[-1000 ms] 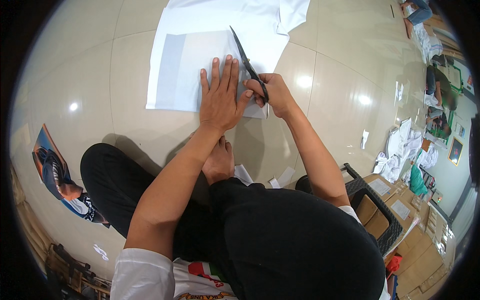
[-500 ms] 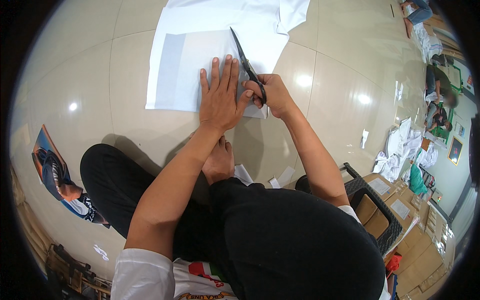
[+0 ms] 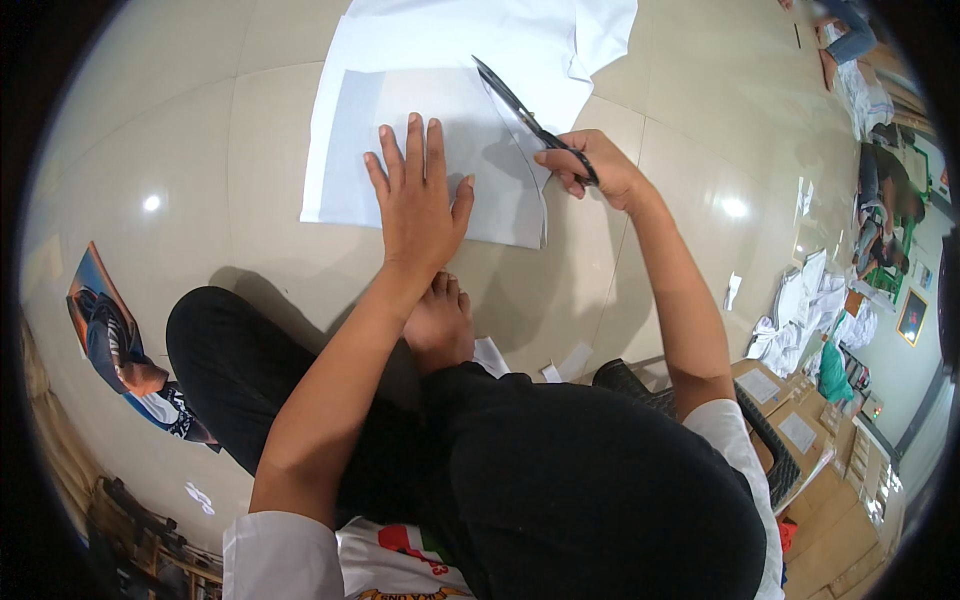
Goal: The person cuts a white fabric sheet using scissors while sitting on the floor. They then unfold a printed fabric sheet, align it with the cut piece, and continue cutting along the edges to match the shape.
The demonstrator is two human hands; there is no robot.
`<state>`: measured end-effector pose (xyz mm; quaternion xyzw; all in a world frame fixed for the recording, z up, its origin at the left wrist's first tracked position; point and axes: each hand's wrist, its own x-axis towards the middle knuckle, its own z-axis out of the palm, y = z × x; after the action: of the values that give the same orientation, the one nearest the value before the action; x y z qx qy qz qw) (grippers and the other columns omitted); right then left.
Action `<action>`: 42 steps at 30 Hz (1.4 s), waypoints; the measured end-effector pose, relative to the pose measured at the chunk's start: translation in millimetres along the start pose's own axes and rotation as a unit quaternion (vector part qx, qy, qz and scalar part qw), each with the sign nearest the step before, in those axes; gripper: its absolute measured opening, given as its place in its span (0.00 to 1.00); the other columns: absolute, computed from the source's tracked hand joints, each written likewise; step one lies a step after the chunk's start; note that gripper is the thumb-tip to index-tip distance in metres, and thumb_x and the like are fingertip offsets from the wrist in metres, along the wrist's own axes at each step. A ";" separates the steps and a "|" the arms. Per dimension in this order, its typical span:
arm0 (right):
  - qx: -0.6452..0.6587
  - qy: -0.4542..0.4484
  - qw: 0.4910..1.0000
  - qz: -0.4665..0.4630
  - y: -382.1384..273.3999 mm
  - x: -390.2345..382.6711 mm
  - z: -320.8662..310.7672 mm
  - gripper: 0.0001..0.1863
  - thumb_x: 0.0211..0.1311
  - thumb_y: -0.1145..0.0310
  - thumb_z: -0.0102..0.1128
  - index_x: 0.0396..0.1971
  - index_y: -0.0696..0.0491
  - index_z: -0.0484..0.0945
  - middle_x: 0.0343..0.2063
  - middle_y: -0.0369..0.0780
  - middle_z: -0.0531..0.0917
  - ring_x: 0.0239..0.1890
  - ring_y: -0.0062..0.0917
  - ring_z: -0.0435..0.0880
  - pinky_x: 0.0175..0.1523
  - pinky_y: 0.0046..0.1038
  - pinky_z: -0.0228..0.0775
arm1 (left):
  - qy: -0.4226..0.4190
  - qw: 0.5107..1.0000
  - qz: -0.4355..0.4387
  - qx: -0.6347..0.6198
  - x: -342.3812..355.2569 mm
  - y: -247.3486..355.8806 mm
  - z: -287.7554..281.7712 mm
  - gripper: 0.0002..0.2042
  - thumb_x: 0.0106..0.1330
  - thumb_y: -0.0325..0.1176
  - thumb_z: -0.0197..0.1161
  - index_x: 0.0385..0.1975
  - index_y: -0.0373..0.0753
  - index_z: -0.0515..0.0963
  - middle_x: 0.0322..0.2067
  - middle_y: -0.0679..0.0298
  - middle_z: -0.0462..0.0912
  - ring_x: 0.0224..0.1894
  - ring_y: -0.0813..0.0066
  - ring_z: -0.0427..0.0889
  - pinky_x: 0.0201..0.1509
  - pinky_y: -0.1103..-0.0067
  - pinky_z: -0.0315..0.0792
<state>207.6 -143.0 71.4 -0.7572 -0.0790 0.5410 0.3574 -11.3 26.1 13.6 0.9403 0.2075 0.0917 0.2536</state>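
A white cloth (image 3: 440, 35), which looks like part of a garment, lies spread on the floor in front of me. Over its near part is a thin greyish rectangular sheet (image 3: 490, 205); whether it is paper or fabric I cannot tell. My left hand (image 3: 422, 205) rests flat on this sheet, fingers spread. My right hand (image 3: 598, 170) grips the handles of black scissors (image 3: 515, 108) at the sheet's right side. The blades point up and to the left, their tip over the white cloth. How far the blades are apart is not clear.
My bare foot (image 3: 440, 325) is just below the sheet, near small white scraps (image 3: 552, 372). On the right are a black plastic stool (image 3: 640, 385), cardboard boxes (image 3: 835, 510) and piled white cloth (image 3: 790, 310). Other people (image 3: 885, 195) sit farther right. A printed picture (image 3: 115, 335) lies left.
My right hand and the scissors have moved right, away from my left hand. The left hand has slid left on the sheet. The view has shifted slightly.
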 end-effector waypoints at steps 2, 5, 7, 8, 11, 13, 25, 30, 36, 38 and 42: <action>-0.033 -0.033 0.999 -0.014 -6.4 9.4 -17.5 0.17 0.63 0.58 0.76 0.21 0.51 0.81 0.14 0.30 0.74 0.15 0.14 0.70 0.24 0.20 0.57 | -0.001 1.000 0.001 0.028 2.3 -6.3 -3.3 0.40 0.76 0.48 0.63 0.81 0.35 0.57 0.81 0.46 0.55 0.83 0.29 0.47 0.79 0.32 0.41; -0.104 -0.059 0.992 -0.030 -14.7 20.1 -41.5 0.18 0.63 0.57 0.76 0.19 0.50 0.80 0.13 0.29 0.73 0.15 0.13 0.69 0.23 0.20 0.57 | 0.001 0.999 0.002 0.032 3.2 -11.9 -2.1 0.40 0.76 0.50 0.63 0.81 0.35 0.59 0.81 0.46 0.55 0.83 0.29 0.47 0.79 0.32 0.42; -0.172 -0.058 0.983 -0.041 -25.8 25.1 -54.5 0.19 0.63 0.56 0.77 0.19 0.49 0.79 0.13 0.28 0.73 0.14 0.12 0.69 0.23 0.20 0.57 | -0.001 0.999 -0.001 0.039 4.5 -12.9 -1.6 0.39 0.77 0.50 0.63 0.81 0.35 0.59 0.82 0.47 0.55 0.83 0.30 0.47 0.79 0.32 0.43; -0.182 -0.083 0.979 -0.047 -28.0 32.3 -64.8 0.20 0.63 0.55 0.77 0.19 0.49 0.79 0.13 0.28 0.73 0.14 0.12 0.69 0.22 0.20 0.57 | -0.003 0.999 -0.002 0.043 4.7 -12.9 -1.4 0.39 0.77 0.50 0.63 0.81 0.36 0.60 0.82 0.47 0.55 0.83 0.31 0.47 0.79 0.32 0.43; -0.227 -0.106 0.967 -0.041 -49.6 37.1 -80.2 0.21 0.62 0.54 0.78 0.19 0.48 0.78 0.13 0.28 0.73 0.14 0.12 0.69 0.23 0.19 0.57 | -0.007 0.999 -0.003 0.046 4.6 -13.1 -0.4 0.39 0.77 0.51 0.61 0.81 0.36 0.60 0.82 0.48 0.54 0.83 0.32 0.47 0.79 0.32 0.43; -0.261 -0.117 0.957 -0.044 -59.0 44.4 -86.8 0.19 0.62 0.55 0.77 0.20 0.49 0.79 0.12 0.28 0.73 0.14 0.12 0.69 0.23 0.19 0.57 | -0.012 0.999 -0.007 0.052 5.1 -12.6 -0.9 0.38 0.78 0.52 0.59 0.81 0.36 0.60 0.82 0.48 0.54 0.83 0.33 0.47 0.80 0.33 0.43; -0.374 -0.150 0.913 -0.060 -102.7 72.6 -104.7 0.16 0.58 0.60 0.74 0.18 0.50 0.76 0.13 0.29 0.74 0.14 0.11 0.70 0.22 0.19 0.61 | -0.030 0.996 -0.017 0.080 6.5 -10.7 -2.7 0.36 0.80 0.52 0.53 0.82 0.37 0.59 0.83 0.52 0.53 0.84 0.36 0.45 0.82 0.36 0.42; -0.379 -0.179 0.905 -0.069 -106.9 81.4 -104.7 0.16 0.58 0.60 0.73 0.19 0.50 0.77 0.15 0.29 0.75 0.14 0.11 0.71 0.22 0.18 0.60 | -0.036 0.994 -0.020 0.105 6.3 -11.3 -1.6 0.36 0.82 0.54 0.51 0.82 0.37 0.59 0.83 0.53 0.54 0.84 0.37 0.47 0.82 0.37 0.45; -0.377 -0.171 0.908 -0.068 -106.4 85.5 -105.7 0.17 0.55 0.54 0.77 0.22 0.50 0.82 0.12 0.28 0.73 0.14 0.11 0.68 0.24 0.18 0.57 | -0.038 0.995 -0.018 0.095 6.7 -11.1 -0.3 0.36 0.82 0.53 0.51 0.82 0.36 0.58 0.83 0.51 0.53 0.85 0.36 0.45 0.82 0.36 0.43; -0.375 -0.167 0.908 -0.079 -105.8 87.5 -104.4 0.17 0.55 0.54 0.77 0.22 0.49 0.82 0.12 0.28 0.72 0.14 0.11 0.68 0.24 0.19 0.57 | -0.035 0.995 -0.018 0.096 6.1 -12.0 0.5 0.36 0.81 0.53 0.51 0.82 0.36 0.58 0.83 0.51 0.52 0.84 0.36 0.45 0.81 0.36 0.43; -0.379 -0.175 0.906 -0.069 -107.0 92.2 -106.2 0.15 0.55 0.57 0.74 0.20 0.49 0.78 0.15 0.29 0.73 0.16 0.11 0.69 0.22 0.19 0.58 | -0.037 0.994 -0.017 0.098 6.6 -11.9 0.5 0.37 0.81 0.53 0.51 0.82 0.37 0.58 0.83 0.51 0.52 0.84 0.36 0.45 0.81 0.36 0.44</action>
<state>366.3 -66.4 85.1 -0.7212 -0.3913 0.5685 0.0602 -9.3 38.1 7.5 0.9597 0.2220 0.0314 0.1694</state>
